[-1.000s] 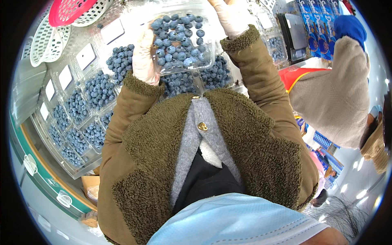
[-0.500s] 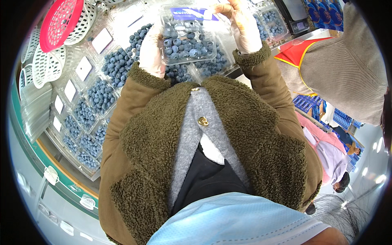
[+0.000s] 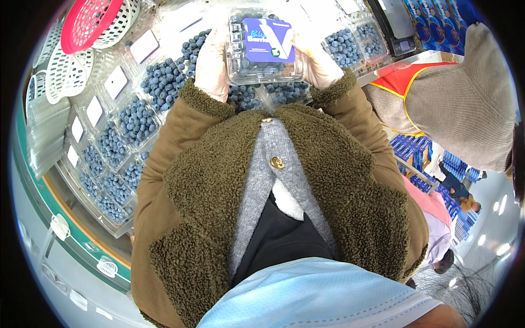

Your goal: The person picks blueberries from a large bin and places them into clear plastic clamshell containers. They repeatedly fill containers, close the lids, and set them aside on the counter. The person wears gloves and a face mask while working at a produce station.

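At the left lie white perforated plastic baskets (image 3: pixel 68 76), with a bright pink round plastic sieve (image 3: pixel 87 24) leaning on one of them, and a nested stack of clear plastic containers (image 3: pixel 46 134). Next come open clear punnets of dark blue berries (image 3: pixel 136 120) in close rows, their lids laid back so that white square labels (image 3: pixel 116 82) lie face down beside the fruit; the tight rows probably save room and leave each lid free to swing.

The left hand (image 3: pixel 213 63) presses along the left wall of the raised clear plastic punnet (image 3: pixel 262 71), its fingers lying close together against that side; their tips cannot be made out. This punnet sits between the two hands, above the open ones, its lid down over the berries and a purple label (image 3: pixel 269 41) facing up. Held by both sides, it likely stays level, with its front edge and label unobstructed. The right hand (image 3: pixel 321 63) bears on the right wall, thumb near the lid's edge; its other fingers are mostly hidden.

Farther right are more filled open punnets (image 3: pixel 343 48), a black scale with a grey plate (image 3: pixel 402 45), the bench's silver edge (image 3: pixel 391 68), blue packages (image 3: pixel 437 24) and a co-worker's beige ribbed sleeve (image 3: pixel 465 104).
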Demonstrator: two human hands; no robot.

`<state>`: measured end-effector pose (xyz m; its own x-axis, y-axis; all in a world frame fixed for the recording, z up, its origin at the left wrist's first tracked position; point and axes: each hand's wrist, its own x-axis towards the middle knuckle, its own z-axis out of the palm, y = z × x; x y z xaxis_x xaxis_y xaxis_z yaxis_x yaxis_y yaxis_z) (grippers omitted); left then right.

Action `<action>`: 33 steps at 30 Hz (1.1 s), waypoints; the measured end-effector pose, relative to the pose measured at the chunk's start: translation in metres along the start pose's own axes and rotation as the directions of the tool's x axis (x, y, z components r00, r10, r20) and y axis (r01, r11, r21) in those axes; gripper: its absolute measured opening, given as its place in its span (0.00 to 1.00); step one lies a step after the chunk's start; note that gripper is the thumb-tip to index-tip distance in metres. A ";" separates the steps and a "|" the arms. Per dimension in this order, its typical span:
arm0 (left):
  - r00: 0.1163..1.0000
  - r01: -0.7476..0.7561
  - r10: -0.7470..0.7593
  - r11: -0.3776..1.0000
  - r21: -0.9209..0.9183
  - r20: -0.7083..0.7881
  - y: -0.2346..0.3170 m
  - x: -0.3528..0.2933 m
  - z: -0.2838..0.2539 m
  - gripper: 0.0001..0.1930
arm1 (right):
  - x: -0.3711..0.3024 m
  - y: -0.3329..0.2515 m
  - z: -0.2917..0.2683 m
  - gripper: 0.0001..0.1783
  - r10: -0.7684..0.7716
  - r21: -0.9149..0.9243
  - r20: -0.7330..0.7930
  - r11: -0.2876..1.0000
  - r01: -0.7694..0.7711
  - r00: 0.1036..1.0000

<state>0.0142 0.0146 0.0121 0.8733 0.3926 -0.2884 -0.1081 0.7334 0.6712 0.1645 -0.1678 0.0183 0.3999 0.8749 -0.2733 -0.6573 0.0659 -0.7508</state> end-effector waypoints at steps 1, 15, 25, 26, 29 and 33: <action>0.999 0.023 -0.024 0.999 -0.044 -0.027 0.000 0.001 0.000 0.21 | 0.000 -0.003 0.001 0.31 0.030 0.071 0.049 0.997 -0.034 0.998; 0.970 0.029 0.018 0.981 -0.192 0.242 0.003 0.007 -0.010 0.48 | 0.001 -0.052 0.027 0.25 -0.569 -0.513 0.280 0.593 0.621 0.774; 0.827 0.473 -0.140 0.696 -0.540 0.544 0.011 -0.001 -0.018 0.33 | 0.008 -0.049 0.040 0.30 -0.234 -0.489 0.872 -0.476 0.731 0.430; 0.852 0.452 -0.183 0.729 -0.514 0.490 0.010 -0.003 -0.019 0.32 | 0.007 -0.048 0.034 0.31 -0.230 -0.608 0.790 -0.410 0.680 0.568; 0.857 0.467 -0.292 0.790 -0.398 0.425 0.011 0.000 -0.024 0.30 | 0.006 -0.047 0.014 0.36 -0.395 -0.850 0.488 -0.012 0.526 0.779; 0.773 0.482 -0.117 0.748 -0.457 0.624 0.006 0.012 -0.033 0.27 | -0.001 -0.038 0.005 0.38 -0.538 -0.834 0.410 0.106 0.541 0.737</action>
<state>0.0079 0.0421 -0.0098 0.9839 -0.1286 0.1244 0.1231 0.9911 0.0511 0.1859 -0.1687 0.0507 0.3859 0.8059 0.4490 0.6800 0.0804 -0.7288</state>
